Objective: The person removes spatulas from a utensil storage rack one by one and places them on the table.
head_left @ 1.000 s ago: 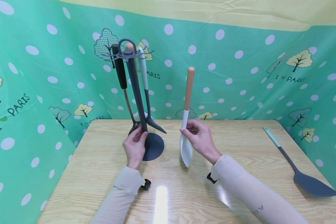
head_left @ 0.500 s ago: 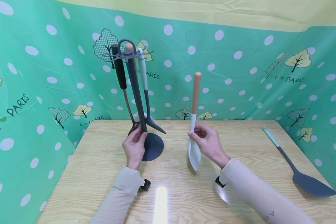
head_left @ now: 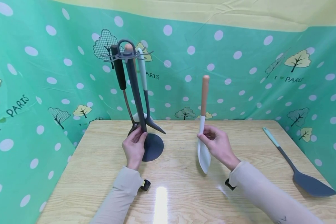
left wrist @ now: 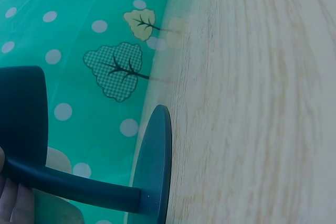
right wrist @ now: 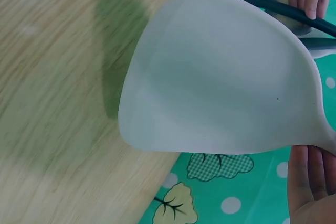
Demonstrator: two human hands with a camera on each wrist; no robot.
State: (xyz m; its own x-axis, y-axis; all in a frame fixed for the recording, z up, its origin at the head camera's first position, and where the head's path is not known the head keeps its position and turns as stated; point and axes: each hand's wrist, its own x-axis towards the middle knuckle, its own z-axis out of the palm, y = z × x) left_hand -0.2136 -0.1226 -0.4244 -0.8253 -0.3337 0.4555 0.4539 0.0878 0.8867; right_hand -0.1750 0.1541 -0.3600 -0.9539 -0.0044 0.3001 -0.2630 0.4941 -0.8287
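My right hand pinches a white spatula where its neck meets the blade. The wooden handle points up and the wide blade hangs down, its shadow on the table beside it in the right wrist view. At the left, my left hand grips the lower post of a dark utensil stand, just above its round base. From the stand's top ring hang a black-handled utensil, a pale-blue-handled turner and a wooden-handled utensil, mostly hidden by the post.
A dark turner with a mint handle lies at the right of the wooden table. Behind and at both sides hangs a green dotted cloth. The table's back edge runs just beyond the stand.
My right hand has moved to the right and slightly nearer with the white spatula, away from the stand. The left hand and the stand stay in place.
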